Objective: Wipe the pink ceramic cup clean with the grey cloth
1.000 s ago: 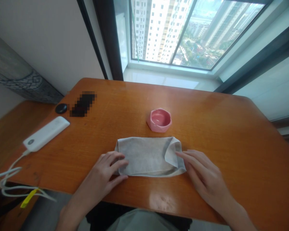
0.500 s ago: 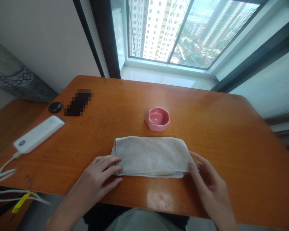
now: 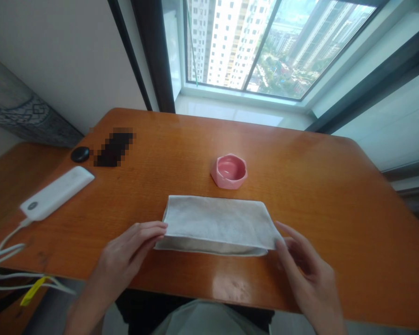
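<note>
Folded pale grey rectangular cloth (image 3: 218,224) is laid flat on the orange wooden worktop (image 3: 335,195), just in front of the pink faceted ceramic bowl (image 3: 229,171). Left hand (image 3: 125,253) is extended palm-down, fingertips touching the cloth's left edge, nothing pinched. Right hand (image 3: 305,270) is angled at the cloth's right corner; its grip cannot be told.

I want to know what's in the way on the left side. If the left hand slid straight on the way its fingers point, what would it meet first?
The left hand points right and slightly away, its fingertips already at the near left corner of the folded cloth. Going on, it would meet that cloth first, probably pushing into or under its edge.
</note>
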Action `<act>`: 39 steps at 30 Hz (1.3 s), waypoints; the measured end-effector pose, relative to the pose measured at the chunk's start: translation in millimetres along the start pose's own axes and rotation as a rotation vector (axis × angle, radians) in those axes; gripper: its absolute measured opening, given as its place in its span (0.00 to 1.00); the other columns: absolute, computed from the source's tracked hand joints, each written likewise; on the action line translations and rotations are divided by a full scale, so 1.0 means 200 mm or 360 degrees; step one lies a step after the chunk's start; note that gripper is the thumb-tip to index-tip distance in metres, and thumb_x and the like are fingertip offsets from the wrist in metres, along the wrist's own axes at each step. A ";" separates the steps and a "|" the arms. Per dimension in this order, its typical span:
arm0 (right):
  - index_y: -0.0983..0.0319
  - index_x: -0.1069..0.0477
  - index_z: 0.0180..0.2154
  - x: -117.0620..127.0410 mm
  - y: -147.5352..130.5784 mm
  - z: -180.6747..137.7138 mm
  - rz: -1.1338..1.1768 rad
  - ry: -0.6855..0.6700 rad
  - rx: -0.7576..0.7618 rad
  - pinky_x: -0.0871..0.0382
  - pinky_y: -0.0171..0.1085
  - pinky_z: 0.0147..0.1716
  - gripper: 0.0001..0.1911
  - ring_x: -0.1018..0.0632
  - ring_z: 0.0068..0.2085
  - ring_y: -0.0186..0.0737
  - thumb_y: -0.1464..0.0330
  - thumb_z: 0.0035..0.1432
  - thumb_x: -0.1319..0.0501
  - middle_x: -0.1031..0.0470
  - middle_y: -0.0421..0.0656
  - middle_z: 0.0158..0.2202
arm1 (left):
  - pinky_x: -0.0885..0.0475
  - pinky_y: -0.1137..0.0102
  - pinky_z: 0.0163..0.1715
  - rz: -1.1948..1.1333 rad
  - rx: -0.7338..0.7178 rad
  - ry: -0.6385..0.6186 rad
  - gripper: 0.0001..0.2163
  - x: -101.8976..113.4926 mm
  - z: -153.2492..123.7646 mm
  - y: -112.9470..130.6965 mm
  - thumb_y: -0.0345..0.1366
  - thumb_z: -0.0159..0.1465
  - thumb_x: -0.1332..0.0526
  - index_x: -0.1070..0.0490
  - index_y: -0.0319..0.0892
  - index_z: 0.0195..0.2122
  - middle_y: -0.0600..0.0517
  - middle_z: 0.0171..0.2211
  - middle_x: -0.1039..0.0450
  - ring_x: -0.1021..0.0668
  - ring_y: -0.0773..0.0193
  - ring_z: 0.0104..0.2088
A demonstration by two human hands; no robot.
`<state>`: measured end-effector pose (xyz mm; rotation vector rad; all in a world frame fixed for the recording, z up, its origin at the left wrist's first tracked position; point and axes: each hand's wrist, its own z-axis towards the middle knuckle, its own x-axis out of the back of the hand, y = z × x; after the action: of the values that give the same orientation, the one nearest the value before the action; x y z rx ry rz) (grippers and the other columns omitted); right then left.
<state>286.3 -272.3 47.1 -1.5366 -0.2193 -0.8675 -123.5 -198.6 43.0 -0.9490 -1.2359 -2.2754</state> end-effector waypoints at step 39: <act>0.55 0.26 0.47 -0.69 -0.63 -0.20 0.0144 -0.0292 0.1049 0.24 0.38 0.30 0.11 0.15 0.32 0.41 0.75 0.66 0.38 0.17 0.37 0.34 | 0.22 0.68 0.61 0.0266 -0.0388 0.0087 0.13 0.11 -0.03 0.21 0.20 0.77 0.38 0.20 0.42 0.56 0.53 0.43 0.12 0.13 0.67 0.44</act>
<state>97.9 -238.1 55.0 -0.9935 -0.5100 -0.5058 -115.1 -227.3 80.3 -1.0242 -0.8358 -2.3355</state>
